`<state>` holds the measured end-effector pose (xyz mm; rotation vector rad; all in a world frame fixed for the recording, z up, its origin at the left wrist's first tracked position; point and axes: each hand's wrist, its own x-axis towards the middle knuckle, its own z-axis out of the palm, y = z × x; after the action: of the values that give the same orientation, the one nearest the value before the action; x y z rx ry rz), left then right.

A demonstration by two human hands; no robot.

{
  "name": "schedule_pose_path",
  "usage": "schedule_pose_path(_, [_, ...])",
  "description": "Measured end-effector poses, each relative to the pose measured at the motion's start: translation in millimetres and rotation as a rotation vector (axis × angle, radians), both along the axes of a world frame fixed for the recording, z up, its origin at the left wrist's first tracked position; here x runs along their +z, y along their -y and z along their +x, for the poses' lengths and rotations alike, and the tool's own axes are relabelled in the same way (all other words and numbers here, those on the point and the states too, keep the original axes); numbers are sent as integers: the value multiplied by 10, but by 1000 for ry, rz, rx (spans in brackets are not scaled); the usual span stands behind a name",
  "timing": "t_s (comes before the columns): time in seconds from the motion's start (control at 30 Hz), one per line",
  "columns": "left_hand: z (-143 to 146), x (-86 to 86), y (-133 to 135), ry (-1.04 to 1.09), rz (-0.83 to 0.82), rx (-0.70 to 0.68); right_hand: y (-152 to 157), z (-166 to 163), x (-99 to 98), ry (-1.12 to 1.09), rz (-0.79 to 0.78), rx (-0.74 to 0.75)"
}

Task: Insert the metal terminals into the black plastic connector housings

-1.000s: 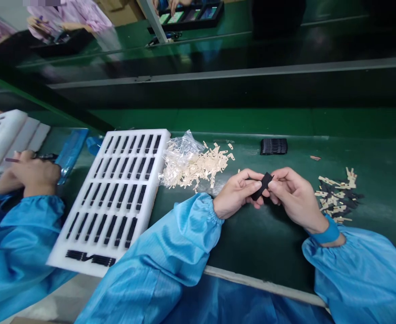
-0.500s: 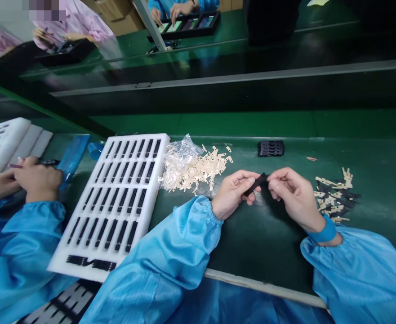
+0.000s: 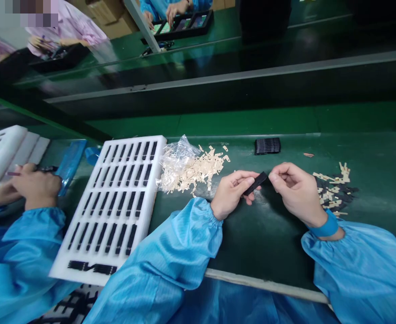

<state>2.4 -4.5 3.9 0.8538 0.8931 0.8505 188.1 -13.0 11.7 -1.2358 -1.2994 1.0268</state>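
My left hand pinches a small flat black strip between thumb and fingers, above the dark green bench. My right hand sits just to the right of the strip, fingers curled, its thumb and forefinger meeting at the strip's upper end. Left of my hands lies a heap of beige tabs spilling from a clear bag. A white foam tray with rows of slots holding black strips lies further left.
A small stack of black parts rests at the back of the bench. Mixed beige and black pieces lie to the right. A co-worker's hands in blue sleeves work at far left beside white trays. The bench edge runs below my arms.
The black strip has tilted flatter and my hands have drawn slightly apart; my right fingers now touch only its end. The view has shifted a little.
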Motion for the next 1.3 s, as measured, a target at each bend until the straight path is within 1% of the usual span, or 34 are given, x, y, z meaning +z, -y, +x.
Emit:
schedule_pose_path(0.13, [-15,2,9,31,-61,-39,2,-12,6,-2,-7,-42])
schedule_pose_path(0.33, [-17,-6,18,92,-92,-29,21,-35,33,2,-21,-65])
schedule_pose_path(0.6, [-31,21,10,81,-107,-38,9,-30,75,-11,-68,-47])
schedule_pose_path(0.87, [-67,3,-10,45,-83,-51,-3,-28,76,-69,-113,13])
schedule_pose_path(1.03, [-70,14,-16,46,-79,-15,-16,-12,20,-139,-140,-76])
schedule_pose_path(1.07, [-67,16,-14,57,-79,-8,-4,-19,9,-158,-145,-53])
schedule_pose_path(1.17, [-53,21,-2,92,-78,-9,69,-80,-8,-181,-158,105])
schedule_pose_path(1.2, [-49,23,3,96,-79,-15,101,-112,-8,-207,-157,132])
schedule_pose_path(1.3, [-41,34,12,100,-94,-39,181,-210,5,-374,-189,132])
